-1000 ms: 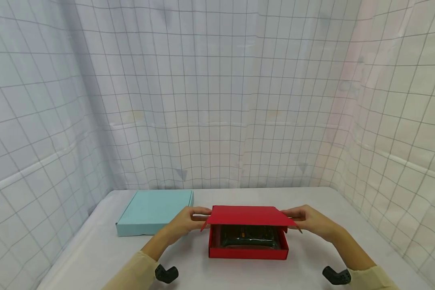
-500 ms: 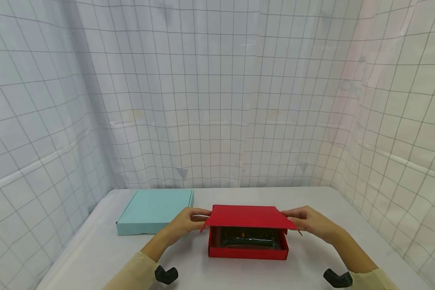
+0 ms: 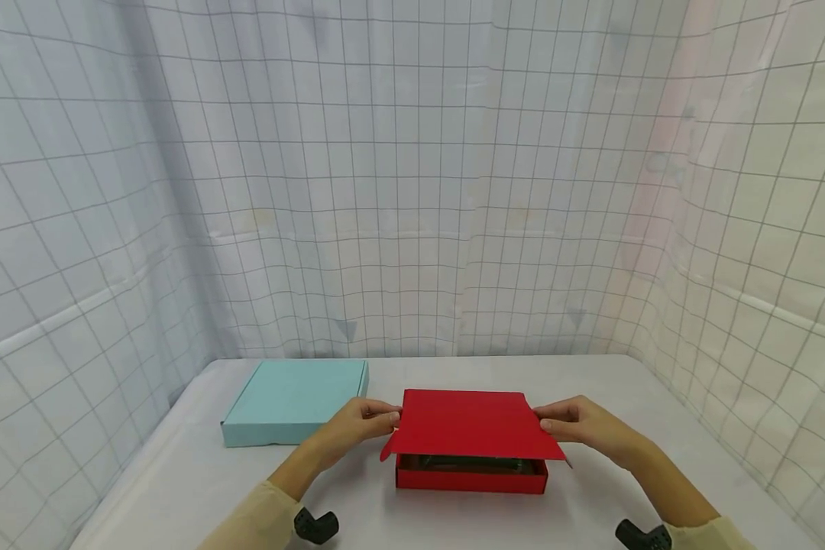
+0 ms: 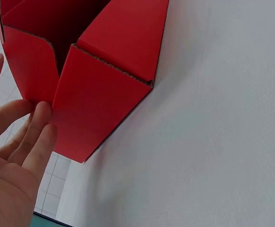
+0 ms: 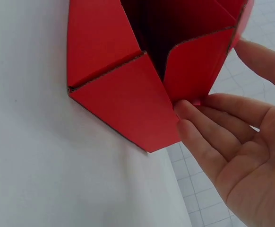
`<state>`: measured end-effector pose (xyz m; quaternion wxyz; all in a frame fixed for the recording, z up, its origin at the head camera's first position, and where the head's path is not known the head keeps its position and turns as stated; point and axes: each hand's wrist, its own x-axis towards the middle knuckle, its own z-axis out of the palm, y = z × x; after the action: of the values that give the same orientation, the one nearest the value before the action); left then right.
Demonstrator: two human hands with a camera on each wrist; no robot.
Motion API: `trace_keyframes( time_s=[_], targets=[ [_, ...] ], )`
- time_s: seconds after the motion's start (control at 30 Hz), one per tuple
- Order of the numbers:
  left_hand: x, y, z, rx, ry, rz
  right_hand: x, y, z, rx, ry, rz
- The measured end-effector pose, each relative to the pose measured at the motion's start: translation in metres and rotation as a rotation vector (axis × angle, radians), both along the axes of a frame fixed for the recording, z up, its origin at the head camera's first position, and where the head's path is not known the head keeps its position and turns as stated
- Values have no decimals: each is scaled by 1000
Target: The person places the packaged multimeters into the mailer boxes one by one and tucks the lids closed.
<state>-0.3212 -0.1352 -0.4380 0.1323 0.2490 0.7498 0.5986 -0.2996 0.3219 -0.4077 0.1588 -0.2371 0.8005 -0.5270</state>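
Observation:
A red cardboard box stands on the table with its hinged lid (image 3: pixel 477 424) tilted down over the base (image 3: pixel 470 480), a gap showing along the front. Through that gap a dark, shiny packet (image 3: pixel 470 463) shows in part. At the box's left side, my left hand (image 3: pixel 351 428) touches the lid's side flap (image 4: pixel 31 61) with nearly straight fingertips, close to the side wall (image 4: pixel 92 94). My right hand (image 3: pixel 587 428) mirrors it, fingertips on the right flap (image 5: pixel 199 61) beside the wall (image 5: pixel 128 101), thumb (image 5: pixel 260 56) at the lid's edge.
A closed light blue box (image 3: pixel 302 397) lies at the back left, just beyond my left hand. White cloth covers the table (image 3: pixel 626 382). Checked white curtains (image 3: pixel 412 191) hang behind and on both sides. Black devices (image 3: pixel 316 525) sit at both wrists.
The red lid has swung lower toward the front, covering more of the packet. Both hands have stayed at the sides, the thumbs now showing higher along the lid's edges.

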Motion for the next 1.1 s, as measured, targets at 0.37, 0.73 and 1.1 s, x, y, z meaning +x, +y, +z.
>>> trace_keyframes(
  time_s=[0.37, 0.73, 1.1],
  targets=[
    [4, 1, -2, -7, -27, 17, 8, -10, -1, 29, 30, -57],
    [3, 1, -2, -37, -37, 22, 10, -14, -5, 64, 45, -90],
    [8, 3, 1, -46, -32, 36, 8, -15, -9, 65, 59, -73]
  ],
)
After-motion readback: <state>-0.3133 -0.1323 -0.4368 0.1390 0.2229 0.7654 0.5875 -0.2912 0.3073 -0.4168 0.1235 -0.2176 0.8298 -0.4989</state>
